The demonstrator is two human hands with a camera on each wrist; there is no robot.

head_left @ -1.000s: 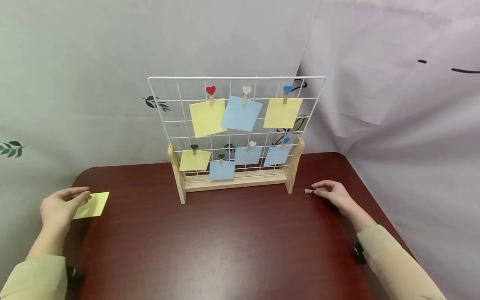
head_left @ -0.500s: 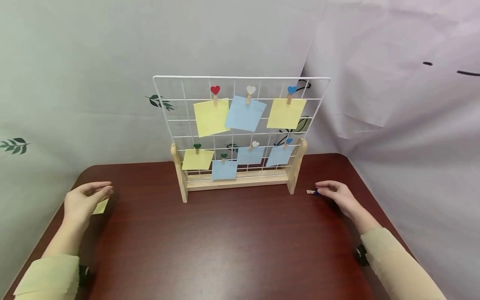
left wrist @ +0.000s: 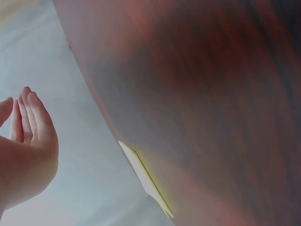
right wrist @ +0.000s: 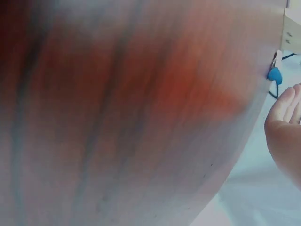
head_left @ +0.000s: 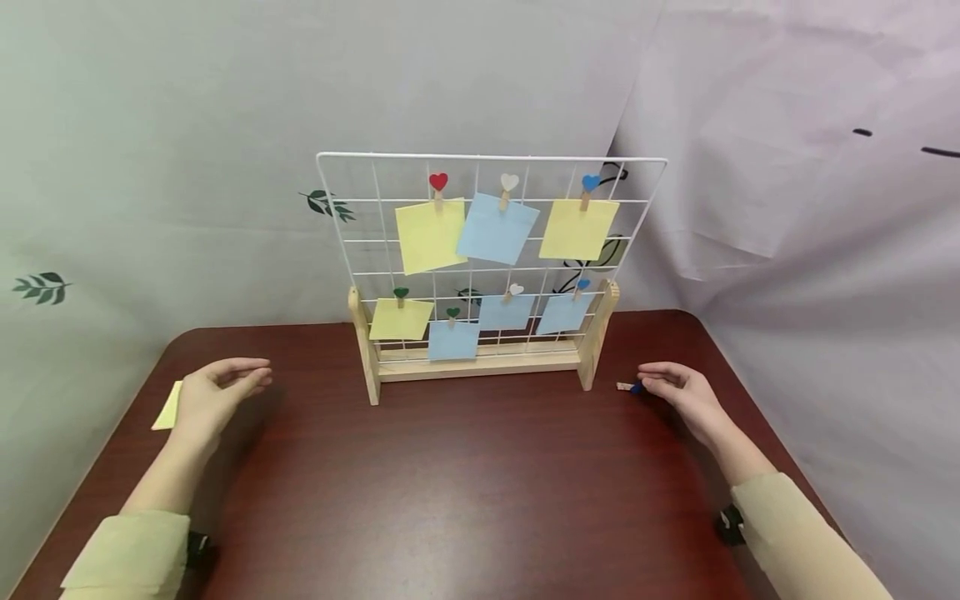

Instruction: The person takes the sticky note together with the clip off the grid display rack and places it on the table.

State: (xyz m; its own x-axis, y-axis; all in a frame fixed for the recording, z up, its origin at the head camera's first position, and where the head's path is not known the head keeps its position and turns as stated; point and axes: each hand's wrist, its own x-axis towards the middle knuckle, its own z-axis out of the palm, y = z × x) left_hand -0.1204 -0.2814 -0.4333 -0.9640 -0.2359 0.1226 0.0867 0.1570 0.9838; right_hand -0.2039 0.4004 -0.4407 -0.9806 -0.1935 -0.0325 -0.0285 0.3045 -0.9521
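Observation:
My left hand (head_left: 213,396) hovers over the left part of the table, fingers loosely bent and nothing between them. Behind it lies a yellow sticky note (head_left: 168,408), partly covered by the hand; the left wrist view shows the sticky note (left wrist: 146,181) lying apart from the hand (left wrist: 30,155). On the right, a small wooden clothespin (head_left: 626,387) with a blue heart lies on the table. My right hand (head_left: 686,398) is just beside it. In the right wrist view a small gap separates the fingertips from the clothespin's blue heart (right wrist: 275,75).
A white wire grid (head_left: 491,157) in a wooden stand (head_left: 480,365) occupies the table's back middle. Yellow and blue notes hang on it from heart clothespins. Pale cloth (head_left: 225,125) surrounds the dark red-brown table (head_left: 480,467).
My left hand has moved right, away from the yellow sticky note, which stays on the table. The right hand hardly moves; more of the clothespin's blue heart shows. The head view shifts slightly.

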